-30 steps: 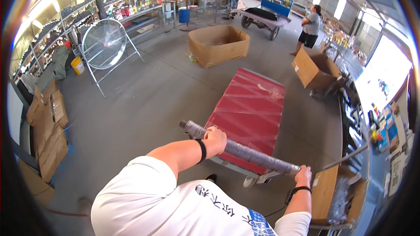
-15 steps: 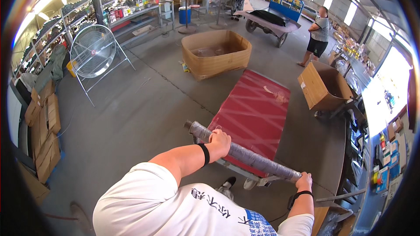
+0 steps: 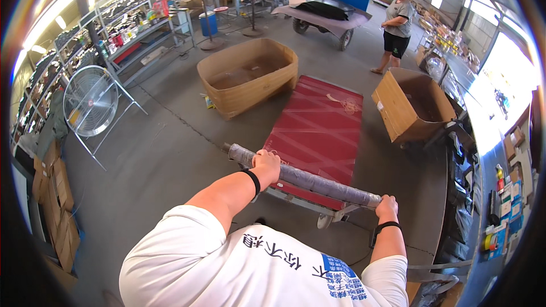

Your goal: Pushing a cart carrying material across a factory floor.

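Note:
Both of my hands grip the wrapped grey handle bar of a flat cart with a red deck. My left hand holds the bar near its left end, and my right hand holds it at the right end. The red deck stretches away from me over the concrete floor, with a small tangle of string lying near its far end. A caster wheel shows under the near edge.
A large round cardboard bin stands just left of the cart's far end. An open cardboard box sits to the right. A person stands beyond it. A floor fan, shelves and another cart lie farther off.
The cart and I have rolled forward: the cardboard bin, the open box and the standing person are nearer. Both hands keep the same grip on the bar.

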The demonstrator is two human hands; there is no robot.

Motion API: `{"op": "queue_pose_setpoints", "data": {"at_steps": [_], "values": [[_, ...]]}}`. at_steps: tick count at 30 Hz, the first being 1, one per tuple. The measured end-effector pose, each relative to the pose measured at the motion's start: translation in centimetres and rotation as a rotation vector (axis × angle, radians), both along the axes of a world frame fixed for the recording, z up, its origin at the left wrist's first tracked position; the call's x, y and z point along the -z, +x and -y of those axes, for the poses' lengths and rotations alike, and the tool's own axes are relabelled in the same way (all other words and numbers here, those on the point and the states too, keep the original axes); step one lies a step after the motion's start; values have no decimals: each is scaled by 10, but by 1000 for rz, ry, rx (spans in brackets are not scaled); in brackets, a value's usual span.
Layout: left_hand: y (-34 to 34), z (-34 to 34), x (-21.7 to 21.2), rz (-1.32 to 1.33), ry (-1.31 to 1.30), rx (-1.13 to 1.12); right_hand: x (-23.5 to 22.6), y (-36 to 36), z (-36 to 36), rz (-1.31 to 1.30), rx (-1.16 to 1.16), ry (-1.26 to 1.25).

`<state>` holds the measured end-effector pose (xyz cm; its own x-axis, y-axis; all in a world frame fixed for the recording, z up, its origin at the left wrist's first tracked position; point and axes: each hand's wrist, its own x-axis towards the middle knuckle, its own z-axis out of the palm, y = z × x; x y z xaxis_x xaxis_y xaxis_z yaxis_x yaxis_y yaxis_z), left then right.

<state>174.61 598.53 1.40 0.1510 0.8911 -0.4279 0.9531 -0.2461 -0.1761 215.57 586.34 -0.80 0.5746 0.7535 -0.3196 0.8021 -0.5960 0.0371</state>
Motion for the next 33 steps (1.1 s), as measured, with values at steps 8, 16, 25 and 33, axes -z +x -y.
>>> {"op": "queue_pose_setpoints", "data": {"at_steps": [8, 16, 25, 33], "values": [[22, -147, -1, -13, 12, 30, -4, 23, -135, 38, -1, 26], [12, -271, -4, -18, -43, 43, 5, 13, -244, 11, -15, -51], [-7, -407, -3, -23, -21, -86, -5, -17, -362, -49, -209, -168], [-22, -505, 18, -12, 83, -250, -16, -40, -443, -134, -388, -169]]}}
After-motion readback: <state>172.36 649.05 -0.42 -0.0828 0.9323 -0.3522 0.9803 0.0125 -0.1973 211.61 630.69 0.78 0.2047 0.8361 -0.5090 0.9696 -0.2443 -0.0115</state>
